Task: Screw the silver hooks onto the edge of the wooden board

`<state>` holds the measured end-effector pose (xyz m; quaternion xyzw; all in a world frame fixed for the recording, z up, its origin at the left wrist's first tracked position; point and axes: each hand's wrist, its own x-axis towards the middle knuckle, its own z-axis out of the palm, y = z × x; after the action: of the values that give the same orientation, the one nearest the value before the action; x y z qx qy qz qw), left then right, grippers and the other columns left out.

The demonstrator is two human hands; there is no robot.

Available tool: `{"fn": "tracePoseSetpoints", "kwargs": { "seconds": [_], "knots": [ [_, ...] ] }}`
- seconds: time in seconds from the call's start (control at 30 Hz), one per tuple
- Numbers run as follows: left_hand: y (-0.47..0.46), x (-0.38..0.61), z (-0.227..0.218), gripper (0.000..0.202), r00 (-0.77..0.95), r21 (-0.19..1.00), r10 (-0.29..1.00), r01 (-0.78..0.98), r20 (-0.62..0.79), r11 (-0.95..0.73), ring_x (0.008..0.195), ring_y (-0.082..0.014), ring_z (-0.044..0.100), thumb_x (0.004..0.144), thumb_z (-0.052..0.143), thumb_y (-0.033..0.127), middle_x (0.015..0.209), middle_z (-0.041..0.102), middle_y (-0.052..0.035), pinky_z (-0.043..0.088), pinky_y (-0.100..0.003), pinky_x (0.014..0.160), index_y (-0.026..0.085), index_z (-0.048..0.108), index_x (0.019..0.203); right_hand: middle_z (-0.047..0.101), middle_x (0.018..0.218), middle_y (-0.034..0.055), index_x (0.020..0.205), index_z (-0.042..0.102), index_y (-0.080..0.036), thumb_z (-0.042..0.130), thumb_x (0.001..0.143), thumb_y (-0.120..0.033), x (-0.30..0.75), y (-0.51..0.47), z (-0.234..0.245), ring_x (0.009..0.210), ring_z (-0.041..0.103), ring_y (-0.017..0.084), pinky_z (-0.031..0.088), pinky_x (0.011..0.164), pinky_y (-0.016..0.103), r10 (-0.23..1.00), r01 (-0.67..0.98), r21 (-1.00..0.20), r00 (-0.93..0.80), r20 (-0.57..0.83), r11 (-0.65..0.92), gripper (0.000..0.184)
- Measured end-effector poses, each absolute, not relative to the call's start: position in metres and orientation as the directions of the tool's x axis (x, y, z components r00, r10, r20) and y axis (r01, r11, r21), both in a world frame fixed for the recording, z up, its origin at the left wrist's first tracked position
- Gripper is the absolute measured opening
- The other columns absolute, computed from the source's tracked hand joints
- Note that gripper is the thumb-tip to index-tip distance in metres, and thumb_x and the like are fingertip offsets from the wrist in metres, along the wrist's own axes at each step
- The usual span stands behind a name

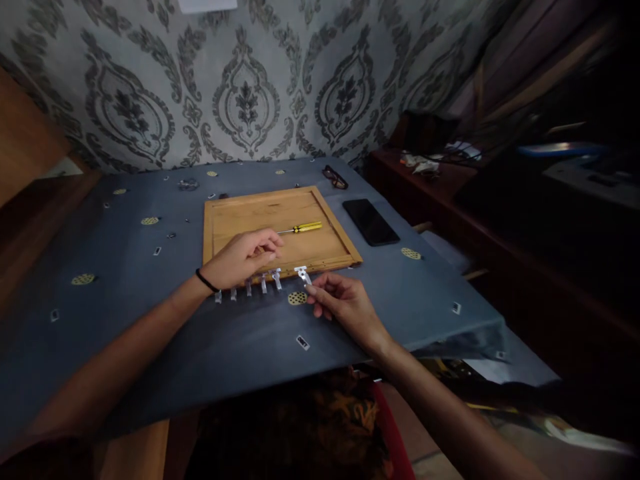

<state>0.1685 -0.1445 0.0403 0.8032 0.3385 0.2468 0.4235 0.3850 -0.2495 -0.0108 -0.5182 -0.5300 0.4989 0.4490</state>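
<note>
My right hand point(345, 303) pinches a small shiny T-shaped hook point(303, 275) between thumb and fingers. Its wide end is at the front edge of a framed wooden board point(340, 240); I cannot tell whether it is fastened there. Several similar hooks point(264, 283) stick out in a row along that edge, to the left. Over the board's front left part is my left hand point(245, 257), palm down, fingers loosely bent and apart, with nothing visible in them. A yellow and black screwdriver point(306, 227) lies on the board, its tip close to my left fingers.
A blue-grey patterned cloth point(190, 353) covers the table. Right of the board lies a black phone point(371, 222), with eyeglasses point(335, 177) behind it. Small metal pieces point(189, 185) rest at the back left. A dark red surface point(425, 180) with clutter stands at the right.
</note>
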Motion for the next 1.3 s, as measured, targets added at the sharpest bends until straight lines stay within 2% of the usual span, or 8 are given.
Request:
{"fn": "tracePoseSetpoints", "kwargs": {
  "seconds": [0.1, 0.23, 0.4, 0.5, 0.67, 0.97, 1.3],
  "knots": [
    [-0.151, 0.165, 0.039, 0.023, 0.68, 0.759, 0.725, 0.411, 0.114, -0.505, 0.094, -0.0203, 0.068, 0.087, 0.056, 0.023, 0.102, 0.075, -0.0054, 0.049, -0.032, 0.081, 0.019, 0.061, 0.109, 0.063, 0.053, -0.0016, 0.072, 0.064, -0.018, 0.075, 0.074, -0.063, 0.383, -0.247, -0.013, 0.039, 0.045, 0.007, 0.033, 0.041, 0.021, 0.995, 0.086, -0.994, -0.064, -0.073, -0.067, 0.046],
    [-0.161, 0.164, 0.038, 0.028, 0.724, 0.65, 0.677, 0.453, 0.131, -0.61, 0.11, -0.0232, 0.066, 0.09, 0.054, 0.024, 0.113, 0.072, -0.0066, 0.048, -0.039, 0.098, 0.021, 0.059, 0.117, 0.069, 0.064, -0.0001, 0.072, 0.064, -0.018, 0.079, 0.07, -0.061, 0.379, -0.242, -0.016, 0.047, 0.057, 0.008, 0.044, 0.051, 0.023, 0.996, 0.069, -0.995, -0.061, -0.07, -0.066, 0.046],
    [-0.168, 0.167, 0.036, 0.051, 0.754, 0.617, 0.653, 0.484, 0.065, -0.62, 0.123, -0.0293, 0.06, 0.082, 0.071, 0.033, 0.129, 0.063, -0.0121, 0.045, -0.044, 0.106, 0.022, 0.054, 0.129, 0.07, 0.066, 0.0002, 0.07, 0.065, -0.019, 0.08, 0.068, -0.063, 0.376, -0.238, -0.02, 0.047, 0.06, 0.01, 0.047, 0.053, 0.025, 0.994, 0.073, -0.995, -0.076, -0.075, -0.07, 0.047],
    [-0.169, 0.169, 0.032, 0.062, 0.75, 0.605, 0.658, 0.495, 0.064, -0.623, 0.126, -0.0319, 0.057, 0.076, 0.079, 0.034, 0.133, 0.061, -0.012, 0.046, -0.045, 0.106, 0.024, 0.052, 0.131, 0.07, 0.065, -0.0004, 0.071, 0.065, -0.019, 0.079, 0.068, -0.063, 0.375, -0.235, -0.02, 0.047, 0.06, 0.01, 0.048, 0.053, 0.025, 0.994, 0.077, -0.995, -0.081, -0.075, -0.069, 0.046],
    [-0.168, 0.172, 0.022, 0.07, 0.741, 0.548, 0.665, 0.518, 0.096, -0.657, 0.124, -0.0334, 0.057, 0.072, 0.083, 0.041, 0.13, 0.062, -0.0121, 0.047, -0.046, 0.103, 0.025, 0.05, 0.132, 0.069, 0.063, -0.0013, 0.07, 0.065, -0.019, 0.078, 0.07, -0.063, 0.374, -0.231, -0.019, 0.045, 0.059, 0.01, 0.046, 0.051, 0.024, 0.992, 0.088, -0.994, -0.1, -0.072, -0.064, 0.046],
    [-0.169, 0.177, 0.018, 0.067, 0.72, 0.513, 0.685, 0.548, 0.112, -0.661, 0.119, -0.0334, 0.059, 0.07, 0.085, 0.042, 0.123, 0.066, -0.0118, 0.047, -0.046, 0.1, 0.023, 0.052, 0.125, 0.069, 0.063, -0.0005, 0.068, 0.064, -0.018, 0.076, 0.073, -0.061, 0.372, -0.227, -0.019, 0.043, 0.057, 0.008, 0.043, 0.049, 0.022, 0.988, 0.092, -0.993, -0.129, -0.086, -0.074, 0.045],
    [-0.169, 0.179, 0.014, 0.067, 0.721, 0.471, 0.681, 0.561, 0.127, -0.681, 0.116, -0.0323, 0.062, 0.072, 0.084, 0.046, 0.121, 0.067, -0.0107, 0.047, -0.043, 0.097, 0.024, 0.051, 0.127, 0.067, 0.06, -0.0009, 0.067, 0.064, -0.018, 0.074, 0.076, -0.059, 0.372, -0.226, -0.019, 0.044, 0.056, 0.008, 0.044, 0.05, 0.023, 0.984, 0.106, -0.993, -0.164, -0.062, -0.045, 0.043]
  ]
}}
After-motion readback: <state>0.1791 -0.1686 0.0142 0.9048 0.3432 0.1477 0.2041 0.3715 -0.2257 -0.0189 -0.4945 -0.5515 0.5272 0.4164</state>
